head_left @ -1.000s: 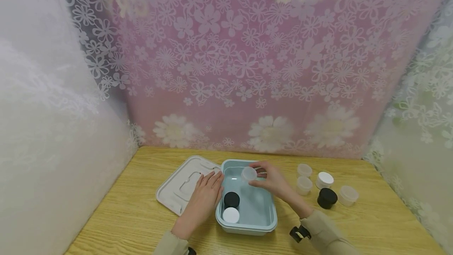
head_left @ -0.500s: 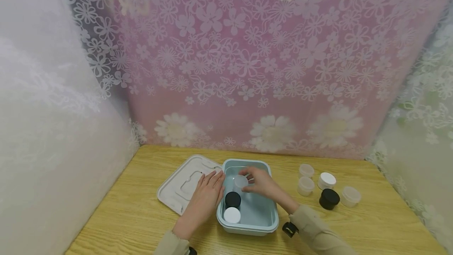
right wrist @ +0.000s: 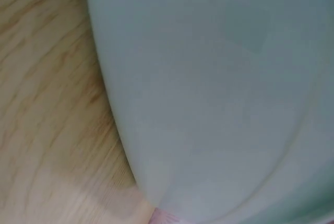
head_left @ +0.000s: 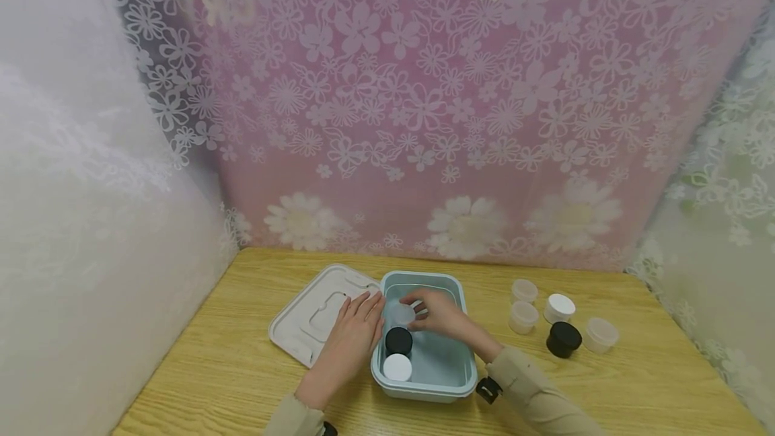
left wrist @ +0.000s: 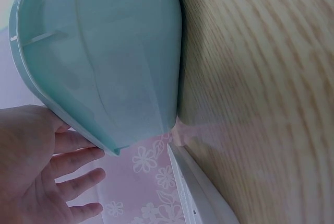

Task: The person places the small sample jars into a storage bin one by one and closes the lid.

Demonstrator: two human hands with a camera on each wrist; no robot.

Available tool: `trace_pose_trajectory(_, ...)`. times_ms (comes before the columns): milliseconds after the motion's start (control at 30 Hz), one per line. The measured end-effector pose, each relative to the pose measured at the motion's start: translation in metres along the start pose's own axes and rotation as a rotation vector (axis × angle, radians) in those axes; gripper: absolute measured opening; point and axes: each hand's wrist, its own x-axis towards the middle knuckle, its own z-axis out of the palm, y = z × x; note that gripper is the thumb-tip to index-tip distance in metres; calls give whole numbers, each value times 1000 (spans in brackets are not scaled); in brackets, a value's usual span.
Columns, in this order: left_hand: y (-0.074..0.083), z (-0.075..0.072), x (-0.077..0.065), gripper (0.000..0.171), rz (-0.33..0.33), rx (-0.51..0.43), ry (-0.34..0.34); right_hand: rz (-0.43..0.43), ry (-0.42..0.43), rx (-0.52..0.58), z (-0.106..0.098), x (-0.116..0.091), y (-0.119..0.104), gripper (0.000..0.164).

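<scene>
Soft light — blurry right-wrist view

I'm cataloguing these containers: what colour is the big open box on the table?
The box is pale blue, which shows best in the head view.

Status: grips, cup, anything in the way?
Right grip on clear cup, inside tub. Left grip open at tub rim. Black jar right beside cup, contact unclear; nothing seen blocking.

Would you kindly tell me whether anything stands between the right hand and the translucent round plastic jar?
Nothing visible does: the right hand holds the translucent round plastic jar inside the light-blue rectangular plastic box.
</scene>
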Motion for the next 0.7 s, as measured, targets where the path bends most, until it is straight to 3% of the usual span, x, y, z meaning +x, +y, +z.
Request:
trace_pose_trajectory(233,0,0,0,40,-3,-5,-1,-39,-28,26,0,-1,-1,46)
trace_pose_trajectory(367,0,0,0,40,-8,-12,-7,-65,-3,25,-3,-4,-2,46)
trace_pose_trajectory(700,1,0,0,39,-3,-13,9,-143,245,111,-14,-23,-5,40)
